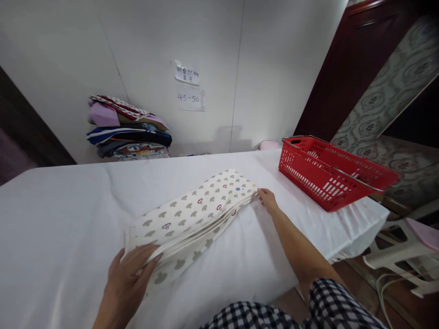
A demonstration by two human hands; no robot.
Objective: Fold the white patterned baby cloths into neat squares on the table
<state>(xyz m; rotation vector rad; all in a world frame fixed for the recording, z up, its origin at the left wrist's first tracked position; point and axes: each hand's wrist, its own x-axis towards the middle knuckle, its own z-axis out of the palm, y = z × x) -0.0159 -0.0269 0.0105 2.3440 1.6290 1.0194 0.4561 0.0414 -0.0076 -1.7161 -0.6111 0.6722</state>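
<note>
A folded patterned cloth (192,214), cream with grey and a few red and blue motifs, lies slantwise on the white-covered bench (61,219). The left hand (128,274) presses flat on its near left end, fingers spread over the layered edges. The right hand (267,199) touches the far right corner with its fingertips, the arm stretched out from a checked sleeve. A red plastic basket (329,176) sits at the right edge of the bench, well apart from the cloth. A stack of folded fabrics (128,130) stands at the far side against the wall, below two paper notes (188,87).
</note>
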